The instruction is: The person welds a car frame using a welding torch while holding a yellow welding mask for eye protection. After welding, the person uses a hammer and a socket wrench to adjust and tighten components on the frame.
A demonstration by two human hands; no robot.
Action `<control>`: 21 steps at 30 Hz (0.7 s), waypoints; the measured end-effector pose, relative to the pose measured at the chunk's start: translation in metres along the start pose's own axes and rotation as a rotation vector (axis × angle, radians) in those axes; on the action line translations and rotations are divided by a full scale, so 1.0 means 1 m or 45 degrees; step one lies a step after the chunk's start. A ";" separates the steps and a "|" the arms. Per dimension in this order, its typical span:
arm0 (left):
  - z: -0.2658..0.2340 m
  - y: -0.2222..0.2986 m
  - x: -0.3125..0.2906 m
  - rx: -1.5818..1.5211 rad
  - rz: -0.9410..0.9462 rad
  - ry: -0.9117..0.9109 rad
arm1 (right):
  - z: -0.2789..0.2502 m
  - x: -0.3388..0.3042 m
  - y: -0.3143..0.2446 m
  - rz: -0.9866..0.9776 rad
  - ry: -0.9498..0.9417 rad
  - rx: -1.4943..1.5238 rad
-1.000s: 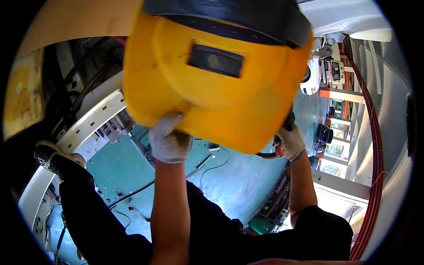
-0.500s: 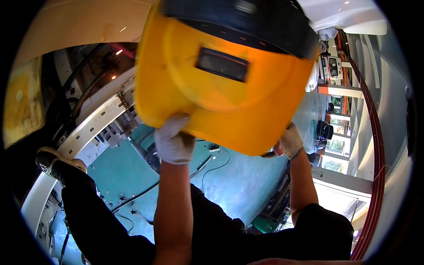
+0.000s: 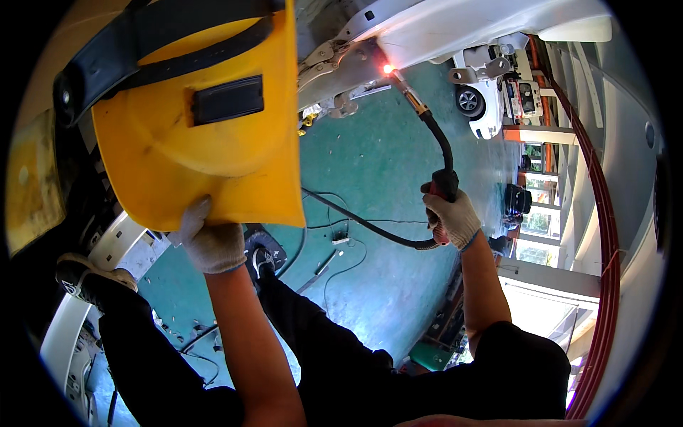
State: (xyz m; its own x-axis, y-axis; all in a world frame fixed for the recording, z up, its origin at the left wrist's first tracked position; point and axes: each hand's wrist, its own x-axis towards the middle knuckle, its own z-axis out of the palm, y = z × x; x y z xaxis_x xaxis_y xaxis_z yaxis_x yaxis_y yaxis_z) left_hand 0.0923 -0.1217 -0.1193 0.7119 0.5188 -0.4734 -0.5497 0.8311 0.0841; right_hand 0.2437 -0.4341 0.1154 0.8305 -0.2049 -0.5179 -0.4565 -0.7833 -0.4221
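My left hand (image 3: pixel 212 238), in a pale work glove, is closed on the lower edge of a yellow welding mask (image 3: pixel 192 160). The mask has a dark rectangular window and a black headband, and its inner side faces me. In my gloved right hand (image 3: pixel 454 215) is a welding torch (image 3: pixel 440 139), gripped by its red and black handle. Its curved black neck runs up to a copper-coloured nozzle, whose tip glows orange right beside a pale metal panel (image 3: pixel 441 28). Locking pliers (image 3: pixel 321 62) are clamped at the panel's edge, left of the glow.
The torch's black cable (image 3: pixel 356 219) hangs in a loop to the left. Thin cords and a bar lie on the green floor (image 3: pixel 370 156). My left shoe (image 3: pixel 92 274) rests on a white metal rail (image 3: pixel 117 238). A white vehicle (image 3: pixel 484 103) stands at the far right.
The mask has moved left and turned, uncovering the torch, the panel and the glowing tip. My left hand has gone left with it; my right hand stays about where it was.
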 end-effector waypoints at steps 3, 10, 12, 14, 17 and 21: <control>0.010 -0.005 -0.002 0.002 -0.036 -0.021 | -0.001 0.002 0.003 0.003 0.000 0.009; 0.007 -0.004 -0.003 -0.021 -0.084 0.021 | -0.001 0.003 0.004 0.007 -0.010 0.056; 0.009 -0.004 -0.003 -0.007 -0.047 -0.054 | 0.001 0.003 0.005 -0.003 -0.007 0.061; 0.010 -0.004 -0.003 -0.010 -0.040 -0.078 | 0.003 0.003 0.007 -0.021 -0.003 0.062; 0.012 -0.005 -0.005 -0.031 -0.077 -0.055 | 0.005 0.003 0.008 -0.002 0.014 0.082; 0.018 -0.025 -0.015 -0.053 -0.202 -0.020 | 0.005 0.005 0.010 -0.010 0.006 0.085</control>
State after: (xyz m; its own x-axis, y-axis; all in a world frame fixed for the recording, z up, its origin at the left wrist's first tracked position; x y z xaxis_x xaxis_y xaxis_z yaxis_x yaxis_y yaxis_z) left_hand 0.1031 -0.1470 -0.0987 0.7977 0.3853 -0.4639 -0.4475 0.8938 -0.0272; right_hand 0.2415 -0.4397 0.1052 0.8356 -0.2015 -0.5110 -0.4698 -0.7443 -0.4747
